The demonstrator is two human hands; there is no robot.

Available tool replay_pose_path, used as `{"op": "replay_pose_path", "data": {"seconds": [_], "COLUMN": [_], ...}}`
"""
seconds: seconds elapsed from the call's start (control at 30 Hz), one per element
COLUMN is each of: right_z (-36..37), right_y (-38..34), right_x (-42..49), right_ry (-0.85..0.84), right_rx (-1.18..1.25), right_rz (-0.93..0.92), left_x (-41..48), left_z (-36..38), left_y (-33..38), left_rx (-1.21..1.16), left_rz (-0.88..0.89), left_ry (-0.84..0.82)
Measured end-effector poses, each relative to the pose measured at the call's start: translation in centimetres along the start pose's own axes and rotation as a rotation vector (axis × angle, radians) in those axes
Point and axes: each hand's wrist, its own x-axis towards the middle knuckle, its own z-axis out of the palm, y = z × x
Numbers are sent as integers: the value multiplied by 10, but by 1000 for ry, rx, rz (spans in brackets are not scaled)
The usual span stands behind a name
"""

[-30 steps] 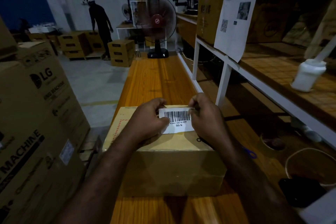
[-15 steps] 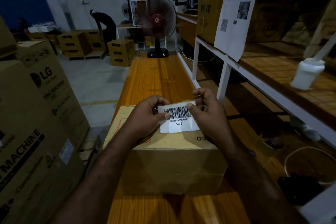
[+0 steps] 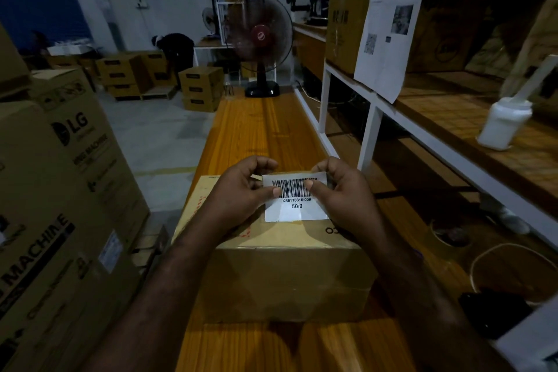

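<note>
lifted higher, the barcode label seems clear of the box

White label shows black barcode stripes up top, black print below. Tan cardboard box, red dashed marks on its lid. Orange surface runs streaked with wood grain. Fan is dark, red hub. Bottle is white, shelf frame white too.
</note>
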Motion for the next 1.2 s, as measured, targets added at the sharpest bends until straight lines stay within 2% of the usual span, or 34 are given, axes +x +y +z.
{"op": "replay_pose_path", "data": {"seconds": [0.47, 0.63, 0.77, 0.87, 0.93, 1.0, 1.07, 1.13, 1.2], "right_z": [-3, -3, -6, -12, -10, 4, 27, 45, 46], "right_y": [3, -1, 3, 6, 2, -10, -25, -39, -47], "right_x": [-6, -5, 1, -5, -16, -30, -43, -56, -66], "right_ry": [31, 183, 240, 299, 213, -29, -245, -339, -357], "right_rx": [106, 45, 78, -126, -388, -638, -838, -921, -938], "right_rz": [-83, -210, -182, -140, -73, -15, -39, -66, -92], "left_x": [-12, -15, -14, -19, -23, -20, -16, -12, -8], "left_z": [-1, 0, -5, -23, -38, -47, -46, -42, -41], "left_y": [3, 10, 11, 10, 2, -7, -8, -6, -5], "left_rx": [55, 66, -68, -57, -33, 2, 68, 180, 217], "left_rz": [35, 33, -5, 23, 32, -7, -57, -95, -111], "left_ry": [-92, -111, 48, 276, 430, 561, 615, 620, 648]}}
